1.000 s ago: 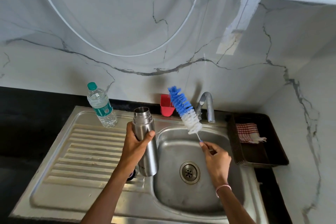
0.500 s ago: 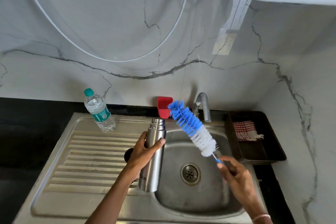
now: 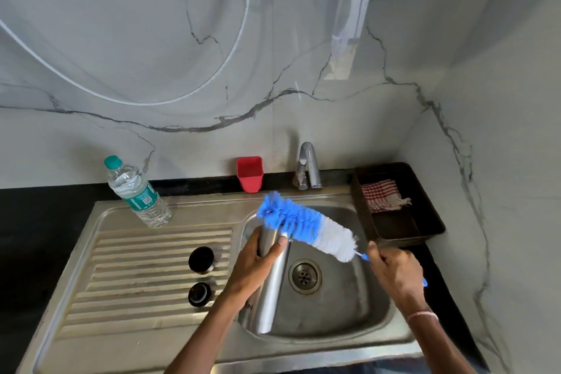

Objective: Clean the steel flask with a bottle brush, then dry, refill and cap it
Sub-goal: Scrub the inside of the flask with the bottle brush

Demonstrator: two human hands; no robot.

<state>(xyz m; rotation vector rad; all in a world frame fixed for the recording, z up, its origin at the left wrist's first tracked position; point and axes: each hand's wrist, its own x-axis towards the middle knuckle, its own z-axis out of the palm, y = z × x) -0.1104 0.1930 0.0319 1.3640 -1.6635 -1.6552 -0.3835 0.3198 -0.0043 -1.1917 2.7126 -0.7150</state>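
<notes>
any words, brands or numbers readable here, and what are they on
"ON": looks like the end of a word printed low on the steel flask; the rest is hidden.
Water bottle, teal label: print and a small code square, too blurred to read.
No other text visible.

I see left forearm and right forearm, both bare, above sink front rim. Left hand and right hand bare. Thin pale-pink thread band on right wrist, near sink's front right corner.
</notes>
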